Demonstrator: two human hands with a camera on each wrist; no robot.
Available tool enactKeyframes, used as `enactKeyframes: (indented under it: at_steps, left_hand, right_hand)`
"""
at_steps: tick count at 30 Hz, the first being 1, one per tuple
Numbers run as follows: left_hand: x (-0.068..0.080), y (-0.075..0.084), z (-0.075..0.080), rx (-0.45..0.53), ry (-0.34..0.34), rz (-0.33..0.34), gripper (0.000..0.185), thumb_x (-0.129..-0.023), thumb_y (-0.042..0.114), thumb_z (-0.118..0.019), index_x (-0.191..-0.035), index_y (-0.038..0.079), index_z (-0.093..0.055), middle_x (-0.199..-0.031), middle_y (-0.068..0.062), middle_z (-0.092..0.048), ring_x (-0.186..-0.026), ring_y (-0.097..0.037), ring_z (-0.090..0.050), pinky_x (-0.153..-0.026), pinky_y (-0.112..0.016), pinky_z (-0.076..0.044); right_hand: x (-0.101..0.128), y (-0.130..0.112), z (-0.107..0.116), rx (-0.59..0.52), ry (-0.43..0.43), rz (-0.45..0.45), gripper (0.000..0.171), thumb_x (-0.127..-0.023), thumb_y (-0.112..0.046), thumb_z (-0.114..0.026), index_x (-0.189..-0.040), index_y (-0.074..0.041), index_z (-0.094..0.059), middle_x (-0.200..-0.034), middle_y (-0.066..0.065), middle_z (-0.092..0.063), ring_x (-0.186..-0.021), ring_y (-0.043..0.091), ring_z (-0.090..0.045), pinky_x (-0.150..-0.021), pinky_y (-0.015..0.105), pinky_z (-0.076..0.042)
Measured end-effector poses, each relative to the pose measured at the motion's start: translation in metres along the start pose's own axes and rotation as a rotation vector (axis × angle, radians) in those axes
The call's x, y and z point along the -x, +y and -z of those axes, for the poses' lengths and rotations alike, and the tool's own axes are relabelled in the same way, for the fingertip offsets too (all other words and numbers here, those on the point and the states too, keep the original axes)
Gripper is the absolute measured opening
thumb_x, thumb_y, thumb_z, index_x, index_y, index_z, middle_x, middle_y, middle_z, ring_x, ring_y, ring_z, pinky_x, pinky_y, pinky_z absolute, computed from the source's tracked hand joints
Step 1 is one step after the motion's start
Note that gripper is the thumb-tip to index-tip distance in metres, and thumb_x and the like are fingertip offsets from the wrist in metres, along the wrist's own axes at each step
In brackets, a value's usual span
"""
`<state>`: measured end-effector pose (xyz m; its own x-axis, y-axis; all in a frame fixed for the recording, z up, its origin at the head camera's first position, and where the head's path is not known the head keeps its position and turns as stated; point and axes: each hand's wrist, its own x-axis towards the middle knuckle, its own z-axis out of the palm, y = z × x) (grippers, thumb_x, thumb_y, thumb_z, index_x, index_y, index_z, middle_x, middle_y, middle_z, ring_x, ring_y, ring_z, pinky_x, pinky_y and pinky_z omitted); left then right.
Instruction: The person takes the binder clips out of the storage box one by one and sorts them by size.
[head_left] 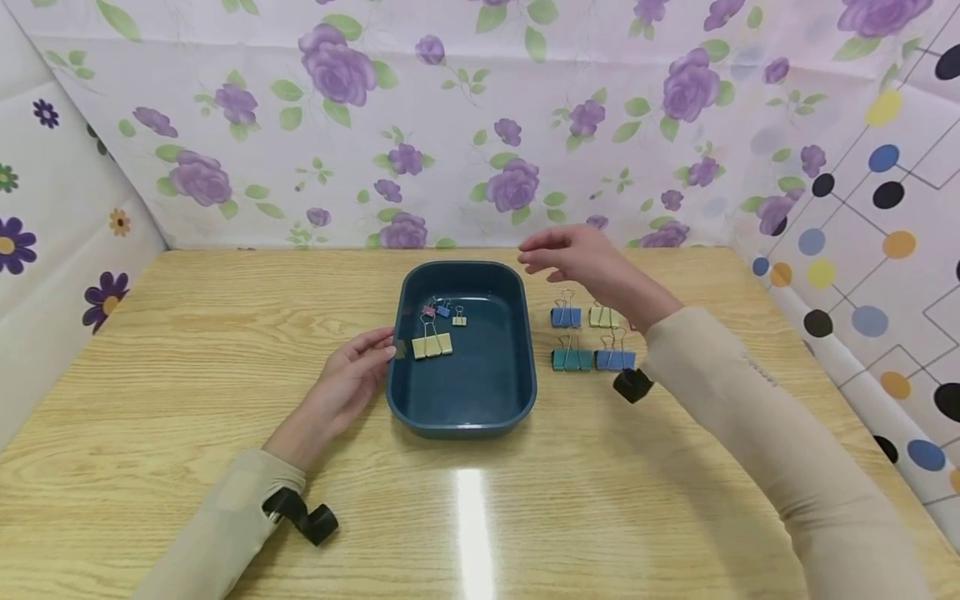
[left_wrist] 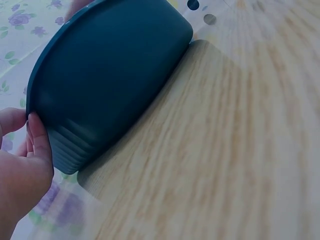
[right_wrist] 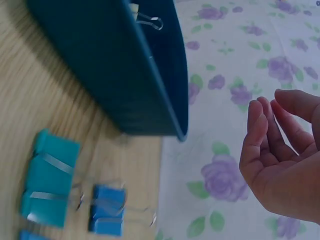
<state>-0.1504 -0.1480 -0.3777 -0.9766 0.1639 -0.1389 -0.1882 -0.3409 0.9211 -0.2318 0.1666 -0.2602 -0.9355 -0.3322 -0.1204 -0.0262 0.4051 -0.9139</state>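
Dark teal plastic tray [head_left: 480, 392], smooth and round-cornered, is sitting mid-table on pale wood-grain laminate [head_left: 187, 333]; left hand [head_left: 348, 385] is pressing nearly straight fingers against its 9 o'clock wall, probably steadying it. Right hand [head_left: 581, 258] is hovering past the 1 o'clock corner, fingers loosely spread, holding nothing. Metal binder clips: four inside the tray [head_left: 432, 344], four more lying at 3 o'clock [head_left: 570, 359].

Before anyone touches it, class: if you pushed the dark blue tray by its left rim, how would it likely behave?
The tray looks like thin moulded plastic, so probably light and stiff. Its flat base on the smooth, glossy table suggests it would slide rather than tip. The few binder clips inside lie loose, so they would likely shift or rattle. The left hand already touches its rim.
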Motion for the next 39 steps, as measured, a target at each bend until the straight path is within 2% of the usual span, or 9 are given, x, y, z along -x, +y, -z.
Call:
enactKeyframes:
  at_steps: [7,13,20,25,29,32,39]
  left_hand:
    - [0.0,0.001,-0.001,0.002,-0.005,-0.001,0.039,-0.097,-0.004,-0.049,-0.135,-0.01,-0.037,-0.115,-0.007,-0.052,-0.101,-0.011,-0.054,-0.089,-0.019,-0.046]
    - [0.0,0.001,-0.001,0.0,-0.009,-0.001,0.041,-0.098,-0.004,-0.049,-0.136,-0.011,-0.036,-0.116,-0.008,-0.052,-0.102,-0.011,-0.054,-0.089,-0.019,-0.046]
    - [-0.001,0.001,0.0,-0.003,-0.01,0.003,0.042,-0.097,-0.004,-0.049,-0.136,-0.011,-0.035,-0.117,-0.008,-0.052,-0.102,-0.012,-0.054,-0.09,-0.02,-0.046]
    - [0.0,0.0,0.0,-0.006,-0.007,0.003,0.042,-0.098,-0.003,-0.05,-0.136,-0.01,-0.036,-0.119,-0.008,-0.052,-0.103,-0.012,-0.054,-0.09,-0.02,-0.046]
    - [0.001,0.001,0.001,-0.002,-0.004,0.002,0.041,-0.098,-0.003,-0.05,-0.136,-0.01,-0.036,-0.117,-0.007,-0.052,-0.102,-0.011,-0.054,-0.09,-0.02,-0.045]
    - [0.001,0.001,0.0,0.0,-0.003,-0.001,0.04,-0.098,-0.004,-0.049,-0.135,-0.01,-0.037,-0.116,-0.006,-0.053,-0.101,-0.01,-0.054,-0.089,-0.019,-0.046]
    - [0.0,0.001,-0.001,-0.005,-0.008,-0.001,0.04,-0.098,-0.004,-0.049,-0.135,-0.01,-0.036,-0.114,-0.006,-0.054,-0.1,-0.01,-0.055,-0.09,-0.02,-0.046]
  right_hand:
    - [-0.014,-0.026,-0.027,-0.073,0.002,0.049,0.03,-0.094,-0.022,-0.065,-0.119,-0.006,-0.064,-0.116,0.01,-0.064,-0.106,0.023,-0.061,-0.095,0.042,-0.047]
    - [-0.026,-0.04,-0.037,-0.242,0.015,0.074,0.03,-0.094,-0.019,-0.065,-0.12,-0.005,-0.063,-0.12,0.009,-0.063,-0.109,0.024,-0.06,-0.093,0.036,-0.047]
    - [-0.039,-0.039,-0.052,-0.377,0.02,0.077,0.027,-0.095,-0.015,-0.064,-0.118,-0.003,-0.064,-0.119,0.01,-0.063,-0.111,0.028,-0.058,-0.092,0.036,-0.047]
    - [-0.048,-0.032,-0.072,-0.435,0.008,0.062,0.025,-0.096,-0.014,-0.062,-0.117,-0.001,-0.064,-0.116,0.012,-0.063,-0.111,0.03,-0.058,-0.099,0.04,-0.044]
    - [-0.054,-0.025,-0.088,-0.454,0.0,0.045,0.029,-0.095,-0.012,-0.063,-0.119,0.003,-0.062,-0.115,0.014,-0.064,-0.109,0.029,-0.06,-0.103,0.045,-0.04]
    - [-0.058,-0.019,-0.096,-0.424,0.001,0.031,0.029,-0.094,-0.011,-0.064,-0.118,0.004,-0.063,-0.116,0.017,-0.064,-0.111,0.03,-0.06,-0.102,0.046,-0.041]
    - [-0.066,-0.002,-0.107,-0.311,0.01,-0.072,0.028,-0.092,-0.014,-0.067,-0.117,-0.001,-0.066,-0.116,0.014,-0.066,-0.107,0.024,-0.063,-0.095,0.037,-0.048]
